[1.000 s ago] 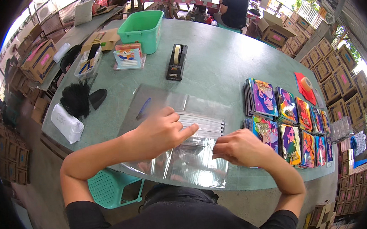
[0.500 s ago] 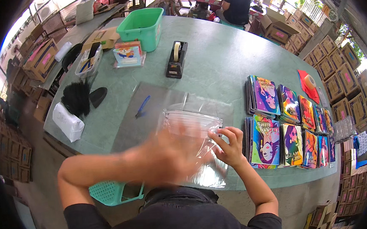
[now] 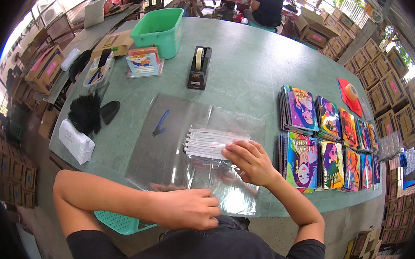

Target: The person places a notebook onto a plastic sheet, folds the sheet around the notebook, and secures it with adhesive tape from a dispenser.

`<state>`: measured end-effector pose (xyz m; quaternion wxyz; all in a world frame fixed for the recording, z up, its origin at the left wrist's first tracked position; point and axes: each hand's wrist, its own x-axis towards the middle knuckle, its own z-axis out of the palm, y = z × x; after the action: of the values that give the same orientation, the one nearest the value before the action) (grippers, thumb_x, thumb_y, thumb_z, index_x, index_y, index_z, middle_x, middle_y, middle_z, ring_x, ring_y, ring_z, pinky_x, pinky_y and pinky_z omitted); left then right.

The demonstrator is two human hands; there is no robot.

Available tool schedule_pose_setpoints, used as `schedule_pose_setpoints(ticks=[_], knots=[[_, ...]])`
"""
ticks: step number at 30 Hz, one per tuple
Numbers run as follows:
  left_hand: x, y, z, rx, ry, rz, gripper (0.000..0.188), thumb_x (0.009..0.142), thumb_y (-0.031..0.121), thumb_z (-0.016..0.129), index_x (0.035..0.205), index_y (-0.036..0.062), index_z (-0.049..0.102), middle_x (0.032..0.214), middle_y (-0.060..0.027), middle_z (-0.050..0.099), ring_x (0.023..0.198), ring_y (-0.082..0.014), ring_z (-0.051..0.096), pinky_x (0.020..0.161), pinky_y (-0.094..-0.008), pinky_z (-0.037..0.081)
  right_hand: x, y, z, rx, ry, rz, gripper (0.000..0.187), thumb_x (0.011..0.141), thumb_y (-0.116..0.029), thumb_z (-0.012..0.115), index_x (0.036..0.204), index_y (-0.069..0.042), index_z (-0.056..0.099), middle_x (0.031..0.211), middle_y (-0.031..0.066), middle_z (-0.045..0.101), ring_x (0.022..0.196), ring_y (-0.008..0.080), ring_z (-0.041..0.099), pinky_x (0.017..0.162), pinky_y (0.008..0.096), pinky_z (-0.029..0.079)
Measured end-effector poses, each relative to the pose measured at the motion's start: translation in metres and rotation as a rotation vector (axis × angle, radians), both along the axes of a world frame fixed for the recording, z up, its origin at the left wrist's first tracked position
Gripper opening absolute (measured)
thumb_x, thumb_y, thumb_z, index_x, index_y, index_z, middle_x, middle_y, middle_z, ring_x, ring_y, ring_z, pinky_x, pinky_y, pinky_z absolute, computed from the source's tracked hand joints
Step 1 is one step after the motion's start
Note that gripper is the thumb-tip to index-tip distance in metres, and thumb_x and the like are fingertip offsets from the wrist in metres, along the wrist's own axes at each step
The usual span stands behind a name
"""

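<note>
A stack of spiral-bound notebooks [image 3: 206,143], edges up, lies inside a clear plastic bag [image 3: 238,201] in front of me. My right hand [image 3: 252,162] bends its fingers over the right end of the bagged stack, gripping the film there. Close to my body, at the near table edge, my left hand [image 3: 191,209] has its fingers curled in beside the bag's lower part. Whatever those fingers may hold is hidden. Under the bag, a sheet of clear plastic [image 3: 144,145] spreads to the left, with blue nippers [image 3: 161,122] on it.
Colourful notebooks [image 3: 302,159] stand in rows at right, near an orange tape roll [image 3: 351,91]. A black tape dispenser [image 3: 199,68], green bin [image 3: 159,32], black brush [image 3: 84,113] and white packet [image 3: 76,141] sit farther off. A green basket [image 3: 123,220] is below the table edge.
My left hand, blurred over the bagged stack before, has come down to the near table edge. My right hand has moved slightly and lies over the stack's right end.
</note>
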<state>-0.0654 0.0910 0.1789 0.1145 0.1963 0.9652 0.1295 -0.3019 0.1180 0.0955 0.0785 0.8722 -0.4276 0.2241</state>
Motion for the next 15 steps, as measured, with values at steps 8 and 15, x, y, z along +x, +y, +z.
schedule_pose_setpoints(ticks=[8, 15], knots=[[-0.034, -0.029, 0.025, 0.010, -0.679, 0.003, 0.039, 0.079, 0.017, 0.058, 0.115, 0.0073, 0.051, 0.113, -0.0125, 0.055, 0.112, -0.0268, 0.050, 0.104, -0.0500, 0.030, -0.005, -0.001, -0.006, 0.062, -0.012, 0.034, 0.060, 0.064, -0.009, 0.059, 0.124, -0.007, 0.053, 0.129, 0.0070, 0.052, 0.122, 0.0212, 0.047, 0.101, 0.0377, 0.037], [-0.033, -0.098, 0.018, -0.431, 0.440, 0.264, 0.012, 0.071, 0.021, 0.061, 0.069, 0.0105, 0.066, 0.116, -0.0049, 0.051, 0.122, -0.0270, 0.037, 0.110, -0.0459, 0.022, 0.000, 0.000, -0.007, 0.064, -0.081, 0.022, 0.053, 0.071, -0.005, 0.056, 0.124, -0.006, 0.053, 0.129, 0.0087, 0.052, 0.123, 0.0227, 0.046, 0.104, 0.0398, 0.034]])
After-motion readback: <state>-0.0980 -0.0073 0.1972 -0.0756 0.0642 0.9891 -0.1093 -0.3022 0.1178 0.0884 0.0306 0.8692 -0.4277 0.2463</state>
